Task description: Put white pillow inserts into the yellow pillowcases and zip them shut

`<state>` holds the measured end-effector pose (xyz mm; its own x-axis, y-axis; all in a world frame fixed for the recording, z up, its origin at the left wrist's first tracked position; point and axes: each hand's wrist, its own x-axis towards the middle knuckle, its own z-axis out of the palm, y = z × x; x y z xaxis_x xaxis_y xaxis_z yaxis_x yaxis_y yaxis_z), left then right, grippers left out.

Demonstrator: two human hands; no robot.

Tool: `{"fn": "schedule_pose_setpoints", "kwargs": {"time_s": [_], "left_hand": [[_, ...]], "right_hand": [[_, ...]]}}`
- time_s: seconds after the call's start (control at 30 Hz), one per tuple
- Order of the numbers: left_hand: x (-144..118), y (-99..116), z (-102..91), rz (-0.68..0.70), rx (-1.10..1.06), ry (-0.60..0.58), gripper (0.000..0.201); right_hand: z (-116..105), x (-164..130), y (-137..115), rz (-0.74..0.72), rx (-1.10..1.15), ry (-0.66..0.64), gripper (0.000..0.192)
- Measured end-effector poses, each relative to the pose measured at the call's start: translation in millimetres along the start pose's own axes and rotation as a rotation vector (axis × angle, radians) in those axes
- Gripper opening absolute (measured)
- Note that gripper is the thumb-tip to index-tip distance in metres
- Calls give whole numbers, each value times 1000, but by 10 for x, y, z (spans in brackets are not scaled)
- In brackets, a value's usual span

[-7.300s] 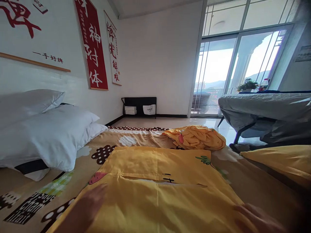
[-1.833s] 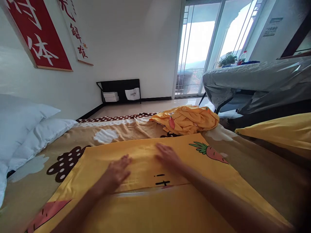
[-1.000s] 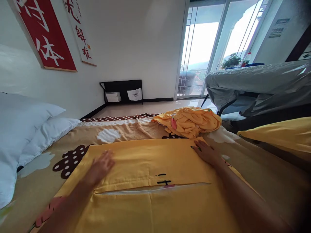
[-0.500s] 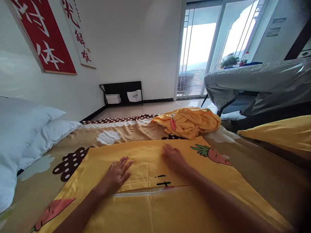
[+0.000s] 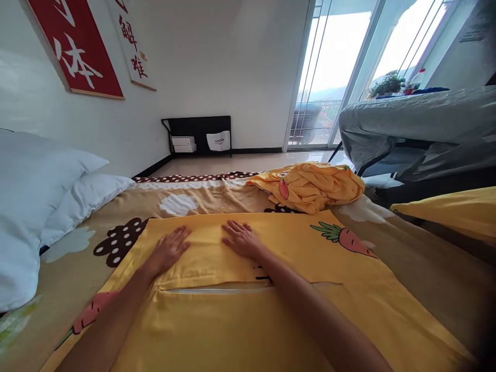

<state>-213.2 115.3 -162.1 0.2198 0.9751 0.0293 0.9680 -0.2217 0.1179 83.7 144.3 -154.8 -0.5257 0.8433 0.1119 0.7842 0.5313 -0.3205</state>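
Note:
A yellow pillowcase printed with carrots lies spread flat on the bed in front of me. A long slit with a whitish edge runs across it, and black lettering beside the slit is partly covered by my right forearm. My left hand rests palm down on the upper left part of the cloth, fingers stretched out. To its right, my right hand lies flat near the far edge, fingers spread. Neither hand grips anything. Small creases show around the slit's left end.
Crumpled yellow carrot-print cloth lies beyond the pillowcase on the patterned bedspread. White pillows are at the left. More yellow fabric is at the right, below a plastic-covered table. A black rack stands by the wall.
My right hand has swept left across the cloth, closer to my left hand. My left hand has moved slightly left and away from me. The view has tilted down a little.

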Motion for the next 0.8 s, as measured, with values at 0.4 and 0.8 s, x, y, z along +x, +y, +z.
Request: {"fn": "schedule_pose_setpoints", "kwargs": {"time_s": [0.4, 0.8], "left_hand": [[236, -652, 26, -375, 23, 91, 64], [164, -642, 4, -370, 41, 102, 58]], "right_hand": [[27, 84, 103, 156, -65, -2, 64], [-40, 35, 466, 267, -159, 15, 61]]}}
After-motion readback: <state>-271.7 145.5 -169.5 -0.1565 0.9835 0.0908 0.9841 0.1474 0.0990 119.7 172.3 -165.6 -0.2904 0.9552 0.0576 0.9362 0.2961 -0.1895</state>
